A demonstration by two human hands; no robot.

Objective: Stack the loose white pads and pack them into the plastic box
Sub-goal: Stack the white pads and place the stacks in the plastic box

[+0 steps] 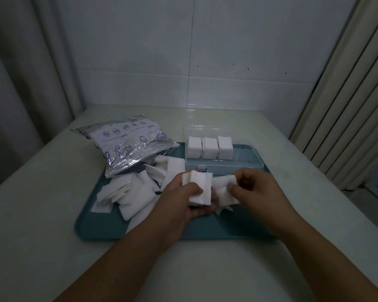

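Table (pixel 52 214): pale, bearing the teal tray.
Tray (pixel 109 233): holds bag, box and pads.
Foil bag (pixel 127 144): printed, lying open-mouthed at the tray's far left, pads spilling from beneath.
Plastic box (pixel 244 162): clear, lid up, at the tray's far right; three upright pad stacks (pixel 210 147) filling its left part, right part free.
Loose pads (pixel 129 192): heaped untidily on the tray's left, below the bag.
Left hand (pixel 183 203): palm up, fingers curled round a held stack (pixel 200 188), thumb pressed across its face.
Right hand (pixel 255 188): fingers pinching a crumpled pad (pixel 225 189) just beside the stack.
Step in hand: probably adding that pad. Best flattened first, edges squared to the stack, thumb lifted only briefly to admit it.
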